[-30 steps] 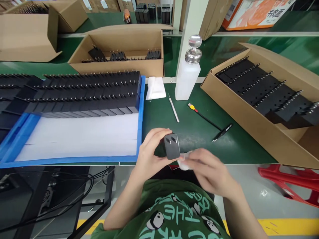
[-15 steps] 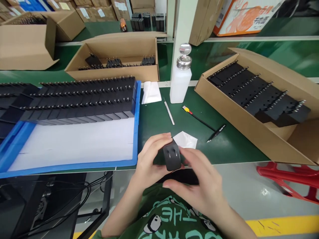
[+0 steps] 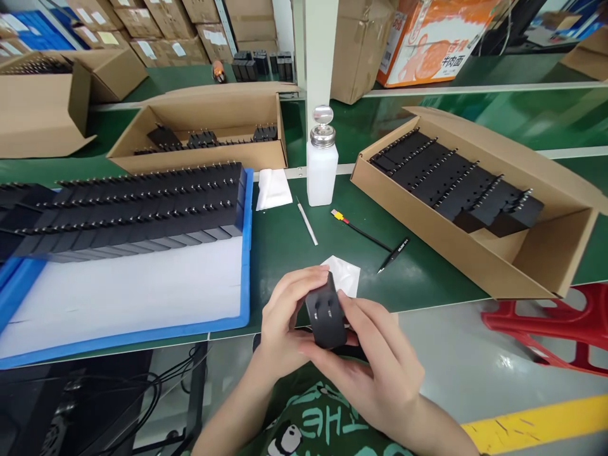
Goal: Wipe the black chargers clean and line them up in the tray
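Between my two hands is a black plug adapter, its two metal prongs facing up toward the camera. My left hand wraps its fingers over the adapter's far left edge. My right hand has its fingertips on the adapter's right side, with the thumb near its lower end. Just beyond the adapter lies a white cloth piece on the green table. Farther off are a white pen-like stick, a short cable with a yellow connector and black tweezers.
At left, a blue-rimmed tray holds rows of black adapters. An open carton of adapters sits at right, another behind. A white pump bottle stands beside a folded cloth. A red stool is at lower right.
My right hand has closed in on the adapter, its fingers now touching the side. The camera view has shifted, so the table items appear farther left and mostly lower.
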A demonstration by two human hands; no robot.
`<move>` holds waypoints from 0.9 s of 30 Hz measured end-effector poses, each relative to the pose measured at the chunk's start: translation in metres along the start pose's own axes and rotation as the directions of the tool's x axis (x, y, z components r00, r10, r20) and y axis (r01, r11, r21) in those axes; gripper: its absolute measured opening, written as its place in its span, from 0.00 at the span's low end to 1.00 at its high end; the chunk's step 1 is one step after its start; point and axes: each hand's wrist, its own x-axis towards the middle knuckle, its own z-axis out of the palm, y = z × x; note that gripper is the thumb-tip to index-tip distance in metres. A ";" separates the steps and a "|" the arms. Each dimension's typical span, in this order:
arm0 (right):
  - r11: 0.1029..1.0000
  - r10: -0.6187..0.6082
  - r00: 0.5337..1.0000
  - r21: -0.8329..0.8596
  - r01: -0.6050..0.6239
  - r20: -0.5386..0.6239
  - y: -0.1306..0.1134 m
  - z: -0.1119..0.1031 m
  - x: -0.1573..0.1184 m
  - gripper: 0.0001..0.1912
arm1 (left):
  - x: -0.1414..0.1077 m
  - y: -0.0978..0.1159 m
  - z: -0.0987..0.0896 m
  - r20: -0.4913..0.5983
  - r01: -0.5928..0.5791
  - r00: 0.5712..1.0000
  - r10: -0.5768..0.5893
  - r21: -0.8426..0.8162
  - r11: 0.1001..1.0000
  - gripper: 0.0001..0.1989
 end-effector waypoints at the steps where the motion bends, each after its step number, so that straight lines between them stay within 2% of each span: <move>1: 1.000 0.005 1.000 0.000 -0.005 0.004 0.000 0.000 -0.001 0.30 | 0.000 0.002 0.002 -0.013 0.011 1.000 -0.011 -0.010 1.000 0.27; 7: 0.995 0.039 0.998 0.085 -0.043 0.040 0.004 -0.007 -0.002 0.32 | -0.001 0.009 0.004 -0.021 0.039 0.999 -0.038 0.066 0.997 0.26; 10: 0.965 0.074 0.984 0.237 -0.112 0.163 0.014 -0.016 0.003 0.37 | 0.000 0.012 0.001 0.036 -0.021 0.999 0.016 0.141 0.990 0.29; 12: 0.941 0.024 0.966 0.320 -0.109 0.258 0.021 -0.022 0.006 0.38 | 0.001 0.014 0.000 0.087 -0.056 0.995 0.043 0.152 0.987 0.29; 14: 0.924 -0.051 0.954 0.378 -0.067 0.294 0.028 -0.027 0.007 0.35 | 0.000 0.017 -0.002 0.126 -0.066 0.991 0.049 0.139 0.988 0.30; 17: 0.887 -0.081 0.964 0.460 -0.047 0.255 0.033 -0.028 0.004 0.35 | -0.003 0.022 -0.003 0.161 -0.074 0.985 0.055 0.115 0.991 0.35; 21: 0.828 -0.015 0.982 0.553 -0.094 0.189 0.028 -0.026 -0.001 0.34 | -0.003 0.032 -0.005 0.173 -0.091 0.982 0.074 0.087 0.992 0.38; 27: 0.837 -0.027 0.985 0.542 -0.071 0.170 0.017 -0.029 0.002 0.36 | 0.004 0.037 -0.007 0.151 -0.165 0.975 0.161 0.009 0.986 0.37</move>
